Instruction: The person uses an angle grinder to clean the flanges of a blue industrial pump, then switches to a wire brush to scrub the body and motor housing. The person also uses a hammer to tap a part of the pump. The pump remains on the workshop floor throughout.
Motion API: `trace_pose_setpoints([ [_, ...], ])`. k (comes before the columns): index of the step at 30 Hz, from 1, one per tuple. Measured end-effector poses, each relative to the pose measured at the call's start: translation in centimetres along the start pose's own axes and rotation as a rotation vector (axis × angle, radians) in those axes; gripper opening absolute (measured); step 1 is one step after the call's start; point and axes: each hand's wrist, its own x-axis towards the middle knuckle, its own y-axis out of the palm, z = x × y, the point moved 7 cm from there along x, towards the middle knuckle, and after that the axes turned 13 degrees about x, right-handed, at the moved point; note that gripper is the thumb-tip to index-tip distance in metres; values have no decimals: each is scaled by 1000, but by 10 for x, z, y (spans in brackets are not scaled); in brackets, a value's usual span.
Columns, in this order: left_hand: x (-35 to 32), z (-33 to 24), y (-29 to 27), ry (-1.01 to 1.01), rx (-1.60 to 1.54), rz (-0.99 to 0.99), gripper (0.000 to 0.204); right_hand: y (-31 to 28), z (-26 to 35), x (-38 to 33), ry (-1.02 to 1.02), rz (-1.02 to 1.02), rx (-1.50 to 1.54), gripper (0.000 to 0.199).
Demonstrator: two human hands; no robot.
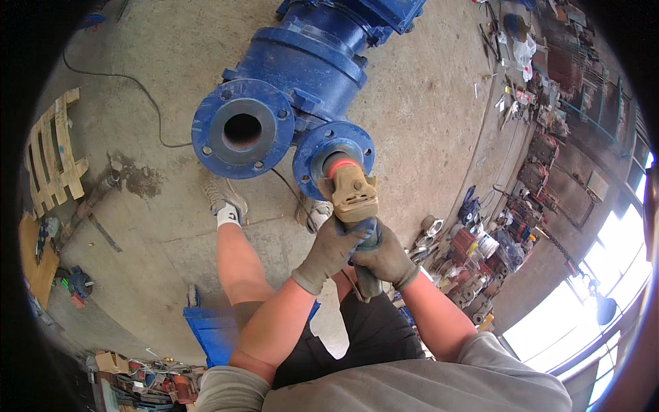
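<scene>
Both my hands are closed around an angle grinder (355, 196) with a dusty, tan-coloured head. My left hand (331, 252), in a dirty grey glove, wraps the body from the left. From the right, my right hand (388, 257), gloved alike, grips the body close beside it. The grinder's reddish front end meets the inner face of the right-hand flange (304, 162) on a big blue machine (302, 62) that looks like a pump. Whether it touches the metal I cannot tell. Left of it is a larger round flange (206, 130) with bolt holes and a dark central bore.
Dark cables (147, 93) run across the concrete floor (171, 41). A wooden pallet (55, 151) stands at the left. Behind my legs is a blue object (209, 333). Along the right lie heaps of metal parts and tools (487, 254); more clutter (147, 381) is at lower left.
</scene>
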Motion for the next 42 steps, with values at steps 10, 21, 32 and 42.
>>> trace_pose_setpoints([
  [10,12,-14,5,-98,-80,-30,53,-7,-10,19,-108,37,102,72],
  [21,7,-14,-5,20,70,-77,51,-2,-17,21,11,35,148,76],
  [32,6,-24,-5,104,180,-63,45,2,-13,19,-31,80,162,70],
  [42,13,-24,-4,37,175,-69,50,-1,-14,22,3,85,143,60],
])
